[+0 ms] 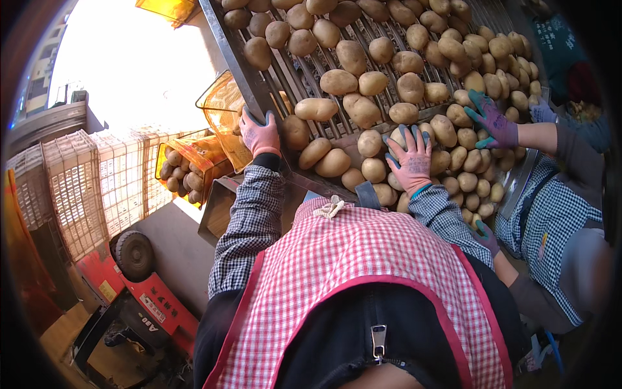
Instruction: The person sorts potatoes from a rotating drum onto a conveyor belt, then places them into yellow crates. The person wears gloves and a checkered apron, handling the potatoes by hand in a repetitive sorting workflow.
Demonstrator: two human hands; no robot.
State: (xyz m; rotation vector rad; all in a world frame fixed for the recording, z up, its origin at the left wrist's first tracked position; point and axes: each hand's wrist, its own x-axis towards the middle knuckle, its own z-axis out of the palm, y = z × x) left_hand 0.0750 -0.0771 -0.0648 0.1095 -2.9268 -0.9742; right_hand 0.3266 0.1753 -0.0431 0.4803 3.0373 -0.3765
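Note:
My left hand point(262, 133), in a pink glove with grey-blue fingertips, is at the metal side rail point(238, 63) of a roller conveyor. An orange mesh bag point(223, 104) on a wire frame is beside it, with potatoes partly hidden behind the hand. Whether the fingers grip anything is unclear. My right hand point(413, 163), gloved alike, lies palm down with spread fingers on loose potatoes point(442, 130). These are heaped at the conveyor's near end, in front of my red checked apron point(359, 233). More potatoes point(352, 56) rest in rows on the metal rollers point(311, 80).
A co-worker's purple-and-green gloved hand point(493, 119) reaches over the potatoes at right; another gloved hand point(542, 112) is beyond it. At left stand a filled orange mesh bag point(187, 170), white plastic crates point(73, 180) and a red wheeled machine point(150, 301).

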